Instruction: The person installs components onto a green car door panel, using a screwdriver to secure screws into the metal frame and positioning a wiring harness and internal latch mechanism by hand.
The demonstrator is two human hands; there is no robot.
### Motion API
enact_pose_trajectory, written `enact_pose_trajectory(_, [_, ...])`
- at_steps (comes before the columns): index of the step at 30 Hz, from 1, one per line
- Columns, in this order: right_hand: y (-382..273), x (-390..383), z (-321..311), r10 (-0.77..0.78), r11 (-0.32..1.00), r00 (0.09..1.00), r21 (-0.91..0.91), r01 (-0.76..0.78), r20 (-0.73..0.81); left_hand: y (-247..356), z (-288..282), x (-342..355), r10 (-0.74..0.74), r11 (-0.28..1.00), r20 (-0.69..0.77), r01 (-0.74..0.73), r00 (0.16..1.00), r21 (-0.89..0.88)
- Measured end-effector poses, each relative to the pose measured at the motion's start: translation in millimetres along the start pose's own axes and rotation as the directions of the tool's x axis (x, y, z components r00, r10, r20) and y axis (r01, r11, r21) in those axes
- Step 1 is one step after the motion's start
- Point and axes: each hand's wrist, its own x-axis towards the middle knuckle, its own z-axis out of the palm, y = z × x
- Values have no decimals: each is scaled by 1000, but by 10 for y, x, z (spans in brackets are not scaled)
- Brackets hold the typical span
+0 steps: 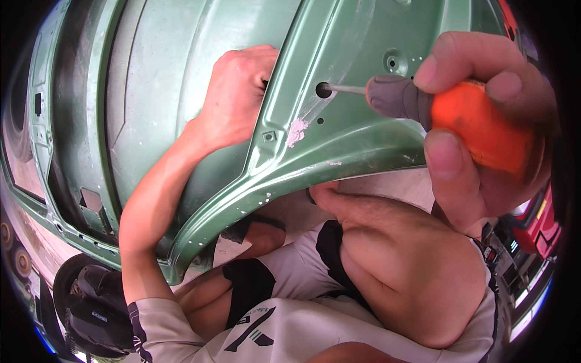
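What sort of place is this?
Probably a vehicle-body workshop: there's a large green metal body panel bearing a smeared pale patch, and an orange-handled screwdriver at its hole.

Left of my right fingers (445, 154) I see the screwdriver shank (348, 89) at the body panel hole (322, 91); farther left, my left hand (236, 91).

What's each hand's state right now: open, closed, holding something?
Left hand: partly hidden behind the green panel; grip cannot be told.
Right hand: closed, holding an orange-handled screwdriver.

left hand (235, 92): fingertips hidden behind green panel (362, 63) | screwdriver (478, 124): tip indistinct
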Motion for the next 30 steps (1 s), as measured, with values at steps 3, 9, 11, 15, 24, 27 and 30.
enact_pose_trajectory(3, [6, -11, 17, 12, 1000, 999, -11, -13, -31, 2, 62, 33, 21, 999, -5, -21, 1000, -25])
enact_pose_trajectory(9, [185, 64, -149, -81, 997, 992, 23, 79, 101, 6, 91, 63, 9, 1000, -27, -9, 1000, 0])
enact_pose_trajectory(11, [258, 231, -28, -154, 988, 977, 55, 147, 150, -13, -74, -36, -28, 999, -11, 29, 1000, 26])
enact_pose_trajectory(15, [-77, 131, 103, 129, 991, 980, -7, -132, -153, -59, -33, 18, 21, 999, -57, -24, 998, -40])
enact_pose_trajectory(24, [-305, 360, 8, 273, 935, 962, -231, -270, -20, -145, -84, -62, 14, 996, -96, -22, 995, -87])
enact_pose_trajectory(27, [-456, 470, 73, 413, 877, 910, -252, -408, -37, -202, -42, -44, 105, 988, -77, -113, 991, -108])
enact_pose_trajectory(30, [-549, 487, 212, 416, 860, 909, -322, -395, -3, -181, -116, -67, 110, 987, -2, -109, 994, -116])
